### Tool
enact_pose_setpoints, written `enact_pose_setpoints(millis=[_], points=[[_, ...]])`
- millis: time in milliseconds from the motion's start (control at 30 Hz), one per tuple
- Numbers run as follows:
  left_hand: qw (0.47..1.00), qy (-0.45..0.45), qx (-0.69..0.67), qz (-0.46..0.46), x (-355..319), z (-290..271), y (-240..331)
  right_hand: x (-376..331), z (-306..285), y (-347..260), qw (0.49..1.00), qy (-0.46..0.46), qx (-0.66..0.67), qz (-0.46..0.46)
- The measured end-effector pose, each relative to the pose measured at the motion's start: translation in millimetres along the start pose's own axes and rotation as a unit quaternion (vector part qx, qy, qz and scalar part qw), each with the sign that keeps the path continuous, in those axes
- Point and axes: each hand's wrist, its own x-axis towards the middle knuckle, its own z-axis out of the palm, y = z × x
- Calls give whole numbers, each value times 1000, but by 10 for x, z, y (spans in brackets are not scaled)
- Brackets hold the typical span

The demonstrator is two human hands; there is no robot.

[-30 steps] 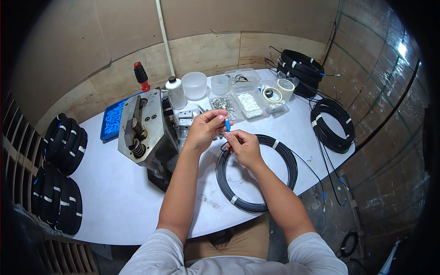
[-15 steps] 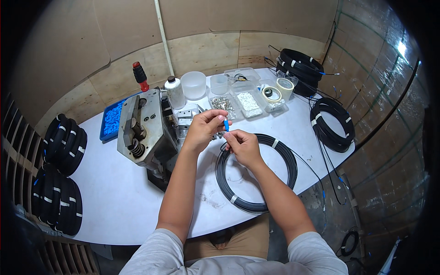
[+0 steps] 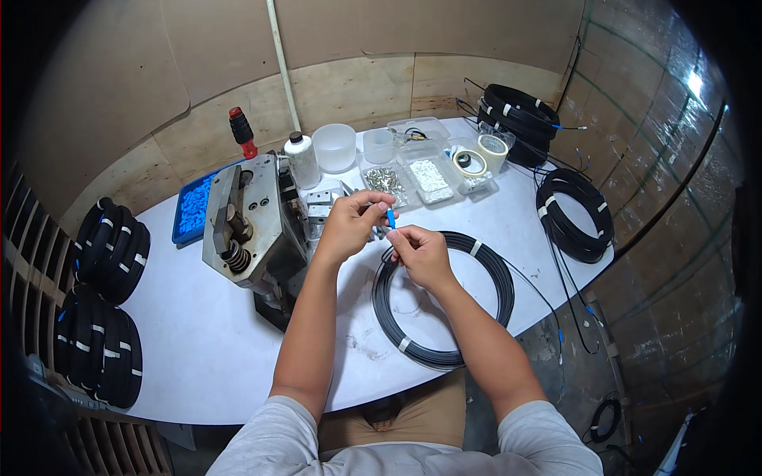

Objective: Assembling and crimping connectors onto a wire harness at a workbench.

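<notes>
Barely shifts since the earlier frame: pinches with left hand (image 3: 353,228), tips closed, onto small blue connector (image 3: 390,218), and closes right hand (image 3: 422,255) at its lower end, beside black cable coil (image 3: 505,293). Seems partway, with coil banded but connector not yet released. Looks slim, bright, nearly upright, partly hidden by fingers.

Hands (image 3: 349,226): two. Blue plug (image 3: 390,218): one. Bench machine (image 3: 266,208): one. Bottle (image 3: 302,163): one. Red-and-black handle (image 3: 242,133): one. Frosted tubs (image 3: 334,149): two. Blue tray (image 3: 187,239): one. Tape rolls (image 3: 494,145): at least two. Cable bundles (image 3: 113,238), left side: two. Cable ring (image 3: 383,305) by hands: one. Wall pole (image 3: 284,67): one.
</notes>
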Motion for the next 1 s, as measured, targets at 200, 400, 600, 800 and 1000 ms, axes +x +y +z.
enact_pose_setpoints(millis=[200,400,600,800,1000], points=[[998,-44,-54,6,-25,-21,-14,25,-9,16,1000,8,14,6],[991,-89,-104,-10,-33,-59,-95,22,19,43,999,21,34,0],[988,-110,-112,9,-15,-66,-151,15,14,17,999,23,32,0],[989,-106,-98,0,-18,-83,-157,15,24,14,1000,24,20,2],[988,-106,-109,-8,-14,-79,-161,10,18,30,999,25,21,2]])
